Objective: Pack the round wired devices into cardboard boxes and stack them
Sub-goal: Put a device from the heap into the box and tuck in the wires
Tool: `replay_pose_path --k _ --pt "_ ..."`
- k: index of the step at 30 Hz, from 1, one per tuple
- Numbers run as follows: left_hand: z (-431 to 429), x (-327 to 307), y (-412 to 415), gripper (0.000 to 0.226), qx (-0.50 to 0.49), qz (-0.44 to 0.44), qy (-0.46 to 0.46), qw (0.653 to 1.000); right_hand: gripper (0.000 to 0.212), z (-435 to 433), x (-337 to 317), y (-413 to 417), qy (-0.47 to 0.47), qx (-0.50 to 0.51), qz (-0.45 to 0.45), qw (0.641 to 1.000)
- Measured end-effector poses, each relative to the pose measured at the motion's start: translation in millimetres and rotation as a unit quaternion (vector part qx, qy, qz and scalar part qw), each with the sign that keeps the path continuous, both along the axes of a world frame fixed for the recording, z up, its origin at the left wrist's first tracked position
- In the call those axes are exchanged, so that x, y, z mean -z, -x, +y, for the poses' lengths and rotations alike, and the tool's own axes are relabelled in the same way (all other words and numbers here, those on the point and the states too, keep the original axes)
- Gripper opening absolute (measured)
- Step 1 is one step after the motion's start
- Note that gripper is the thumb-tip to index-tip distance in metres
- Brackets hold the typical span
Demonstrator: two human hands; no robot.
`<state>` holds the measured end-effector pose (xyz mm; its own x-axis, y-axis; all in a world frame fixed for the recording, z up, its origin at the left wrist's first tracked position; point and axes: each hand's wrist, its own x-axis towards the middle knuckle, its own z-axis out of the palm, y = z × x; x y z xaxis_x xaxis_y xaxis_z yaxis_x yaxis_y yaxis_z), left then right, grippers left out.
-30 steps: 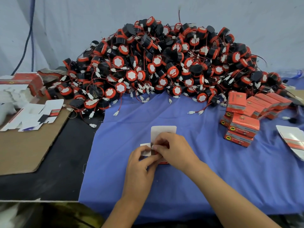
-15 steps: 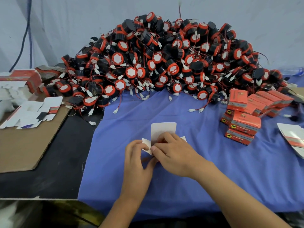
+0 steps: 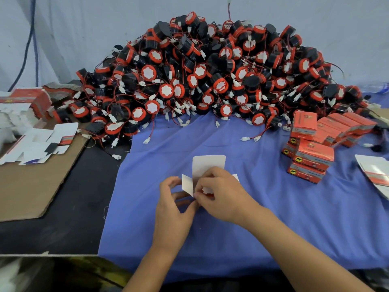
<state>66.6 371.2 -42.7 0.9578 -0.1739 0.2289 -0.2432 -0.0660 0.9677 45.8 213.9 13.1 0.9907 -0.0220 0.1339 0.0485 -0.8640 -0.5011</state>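
A small cardboard box [image 3: 207, 168] with white flaps standing open sits on the blue cloth [image 3: 294, 218] in front of me. My right hand [image 3: 221, 194] curls over its open end and pinches a flap. My left hand [image 3: 174, 207] holds the box's left side flap between thumb and fingers. The box's body is mostly hidden under my hands. A big heap of round black-and-red wired devices [image 3: 210, 76] fills the back of the table. Closed orange boxes [image 3: 311, 157] are stacked at the right.
Flat unfolded box blanks [image 3: 35, 144] lie on a brown cardboard sheet [image 3: 31, 186] at the left, beside a red carton [image 3: 25, 100]. More blanks [image 3: 376, 173] lie at the far right. Loose white connectors [image 3: 250, 139] trail onto the cloth.
The side flaps of the box have spread open, and my left hand has shifted from under the right hand out to the left flap.
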Motion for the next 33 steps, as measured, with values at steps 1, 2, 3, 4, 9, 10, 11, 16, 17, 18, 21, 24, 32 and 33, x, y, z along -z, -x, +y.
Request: replay_pose_path --k 1,2,3,4,9,10,11,16,17,18,21,24,32,33 --pt "0.2 -0.4 -0.2 0.072 -0.002 0.0 -0.005 1.0 0.016 -0.6 1.0 2.8 0.023 -0.015 -0.007 1.0" --pt "0.1 -0.6 -0.6 0.07 -0.004 -0.002 -0.012 1.0 0.019 -1.7 3.2 4.9 0.039 -0.029 -0.012 0.999" --pt "0.0 -1.2 -0.7 0.066 -0.003 -0.008 -0.019 1.0 0.021 -2.8 5.4 6.3 0.046 -0.04 -0.017 0.998" --pt "0.0 -2.1 -0.5 0.061 0.002 -0.018 -0.029 0.999 0.022 -4.3 7.5 6.8 0.05 -0.05 -0.021 0.997" --pt "-0.6 -6.0 0.6 0.054 0.021 -0.052 -0.065 0.996 0.014 -7.4 20.0 14.2 -0.054 -0.008 -0.127 0.99" --pt "-0.9 -5.1 0.1 0.055 0.023 -0.052 -0.069 0.996 0.016 -9.1 23.7 17.8 -0.077 0.04 -0.175 0.981" --pt "-1.6 -3.9 -0.6 0.055 0.023 -0.052 -0.073 0.996 0.019 -11.6 27.3 22.1 -0.095 0.104 -0.219 0.965" --pt "-1.2 3.4 -3.7 0.049 0.024 -0.064 -0.091 0.994 0.023 -15.6 35.6 27.2 -0.512 0.25 -0.176 0.803" --pt "-1.4 4.1 -3.8 0.048 0.031 -0.072 -0.097 0.992 0.023 -15.5 36.0 26.9 -0.546 0.233 -0.165 0.787" --pt "-1.7 4.1 -3.7 0.047 0.038 -0.082 -0.106 0.99 0.022 -15.1 35.8 26.5 -0.544 0.214 -0.159 0.796" --pt "-1.5 4.6 -3.3 0.045 0.051 -0.118 -0.139 0.982 0.025 -13.5 40.4 25.3 -0.478 0.193 -0.151 0.844" --pt "-3.7 5.3 -1.8 0.039 0.047 -0.124 -0.155 0.979 0.049 -15.2 45.5 22.6 -0.46 0.193 -0.133 0.857" --pt "-4.3 4.2 -1.7 0.03 0.026 -0.104 -0.153 0.982 0.04 -17.1 47.0 29.2 -0.407 0.125 -0.124 0.896" --pt "-3.2 4.2 -1.2 0.038 0.026 -0.094 -0.149 0.984 0.04 -17.3 46.3 31.3 -0.404 0.106 -0.118 0.901"
